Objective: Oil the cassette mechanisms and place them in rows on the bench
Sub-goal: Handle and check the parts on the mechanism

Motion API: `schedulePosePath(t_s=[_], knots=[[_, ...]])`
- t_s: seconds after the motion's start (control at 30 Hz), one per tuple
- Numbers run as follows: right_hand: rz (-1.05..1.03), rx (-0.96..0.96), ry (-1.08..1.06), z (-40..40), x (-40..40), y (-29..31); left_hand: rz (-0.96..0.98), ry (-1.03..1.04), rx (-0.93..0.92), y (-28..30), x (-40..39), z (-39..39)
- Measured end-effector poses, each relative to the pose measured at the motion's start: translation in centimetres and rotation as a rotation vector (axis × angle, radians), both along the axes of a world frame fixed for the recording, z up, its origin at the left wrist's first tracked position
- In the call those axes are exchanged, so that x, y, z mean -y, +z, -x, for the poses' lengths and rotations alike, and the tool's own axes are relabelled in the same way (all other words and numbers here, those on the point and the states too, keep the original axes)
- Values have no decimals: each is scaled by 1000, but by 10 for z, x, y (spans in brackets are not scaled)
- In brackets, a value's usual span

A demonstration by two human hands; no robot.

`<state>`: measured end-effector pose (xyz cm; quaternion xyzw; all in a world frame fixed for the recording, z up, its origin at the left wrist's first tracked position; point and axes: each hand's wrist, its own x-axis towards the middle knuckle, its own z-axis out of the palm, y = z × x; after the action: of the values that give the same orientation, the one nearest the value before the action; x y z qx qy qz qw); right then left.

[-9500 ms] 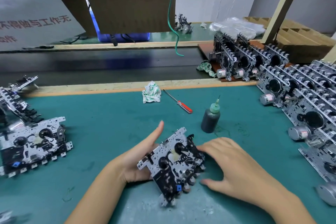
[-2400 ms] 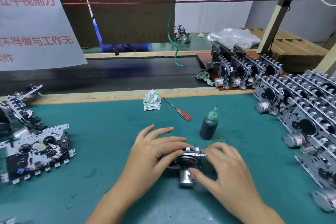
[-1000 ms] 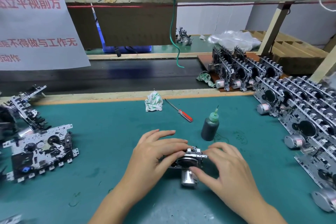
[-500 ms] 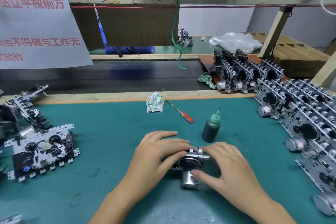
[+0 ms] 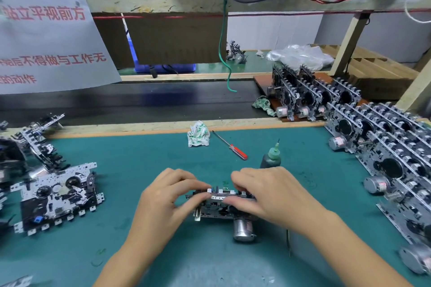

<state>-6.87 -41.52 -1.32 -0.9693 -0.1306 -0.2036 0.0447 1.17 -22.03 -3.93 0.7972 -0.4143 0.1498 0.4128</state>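
Both hands were pinching 1 mechanism [image 5: 221,205] on edge just in front of the oil bottle [image 5: 270,158]: left hand [image 5: 168,198], right hand [image 5: 268,193]. Long axis ran left-right, and the rows [image 5: 384,147] sat off right, so the right hand's nearer.

red-handled screwdriver [image 5: 231,146] on green mat [image 5: 140,161]; crumpled rag [image 5: 197,134] just left of screwdriver; second rag [image 5: 263,105] beyond it to the right, by black conveyor belt [image 5: 130,102]; white sign with red text [image 5: 49,42] far left of it; green cable [image 5: 223,49] hanging behind; plastic bag [image 5: 300,56] far back right
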Motion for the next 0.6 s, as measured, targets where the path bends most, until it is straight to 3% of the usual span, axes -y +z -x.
schedulePosePath(t_s=[0.2,0.3,0.6], knots=[[81,0,51,4,3,6,-40,-26,41,6,3,2],[28,12,26,16,13,15,-46,-95,54,20,12,4],[-12,51,-183,75,80,64,-115,-344,67,69,111,19]])
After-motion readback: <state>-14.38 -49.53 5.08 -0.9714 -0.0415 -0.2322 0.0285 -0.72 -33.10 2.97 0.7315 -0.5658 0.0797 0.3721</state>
